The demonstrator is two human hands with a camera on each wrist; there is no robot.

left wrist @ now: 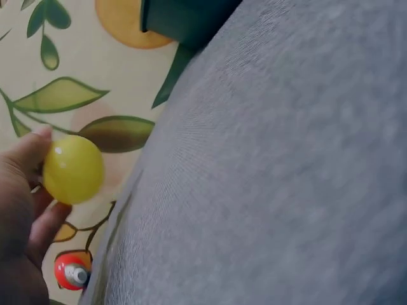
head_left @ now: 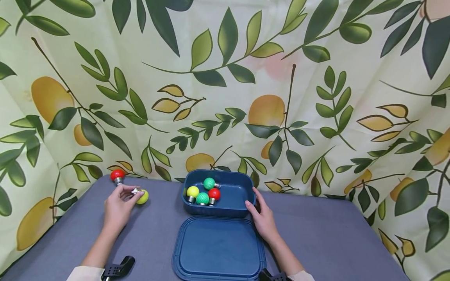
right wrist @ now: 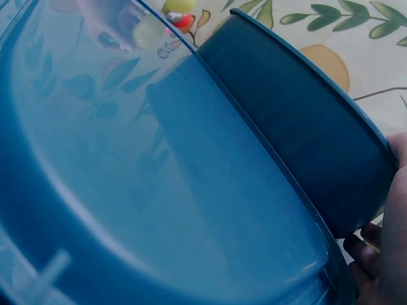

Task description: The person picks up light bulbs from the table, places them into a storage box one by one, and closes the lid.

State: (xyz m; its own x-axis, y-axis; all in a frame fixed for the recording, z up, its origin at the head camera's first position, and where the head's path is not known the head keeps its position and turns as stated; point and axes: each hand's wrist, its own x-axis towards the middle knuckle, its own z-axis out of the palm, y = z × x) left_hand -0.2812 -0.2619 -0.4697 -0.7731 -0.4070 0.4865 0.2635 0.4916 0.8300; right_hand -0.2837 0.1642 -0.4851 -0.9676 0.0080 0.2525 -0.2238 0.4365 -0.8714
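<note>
Between thumb and fingers, my left hand (head_left: 119, 205) pinches a yellow light bulb (head_left: 142, 197) by its metal base, at the left of the table. In the left wrist view the round yellow bulb (left wrist: 74, 169) shows beyond the fingertips. Just behind that hand stands a red bulb (head_left: 117, 175) near the table's back edge. My right hand (head_left: 263, 216) grips the right end of a blue box (head_left: 218, 211), thumb over the rim. Inside the box, at its left side, lie a yellow bulb (head_left: 192, 191), two green bulbs (head_left: 202, 198) and a red bulb (head_left: 214, 193).
A blue lid (head_left: 219, 249) lies flat on the grey tablecloth (head_left: 154, 234) in front of the box. Behind the table hangs a leaf-and-fruit patterned cloth (head_left: 225, 97). The right wrist view shows the lid (right wrist: 191, 190) close up, with reflections on it.
</note>
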